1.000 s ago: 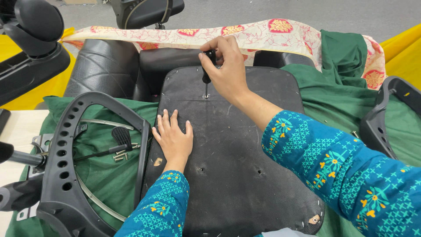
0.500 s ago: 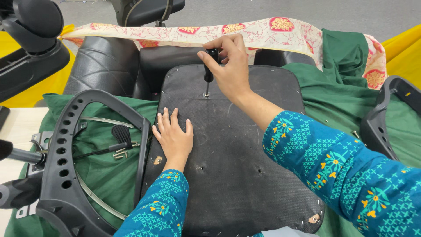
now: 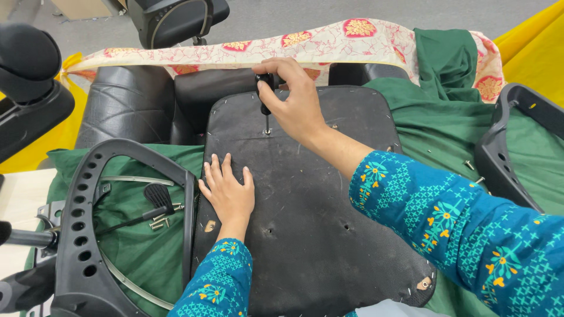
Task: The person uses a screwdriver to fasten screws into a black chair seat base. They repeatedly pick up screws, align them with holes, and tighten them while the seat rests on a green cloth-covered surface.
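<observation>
A black chair seat panel (image 3: 329, 235) lies underside up on a green cloth. My right hand (image 3: 296, 103) grips the black handle of a screwdriver (image 3: 264, 94), whose metal tip stands upright in a hole near the panel's far edge. My left hand (image 3: 228, 189) lies flat, fingers spread, on the panel's left side, holding nothing. Both arms wear blue patterned sleeves.
A black perforated plastic frame (image 3: 82, 246) lies at the left, with a lever and loose screws (image 3: 157, 222) inside it. Black leather cushions (image 3: 123, 111) sit behind. Another black plastic part (image 3: 505, 152) rests at right with screws (image 3: 470, 165) beside it. A floral cloth (image 3: 329, 44) runs across the back.
My right hand has shifted slightly on the screwdriver handle. The left hand has stayed flat on the panel.
</observation>
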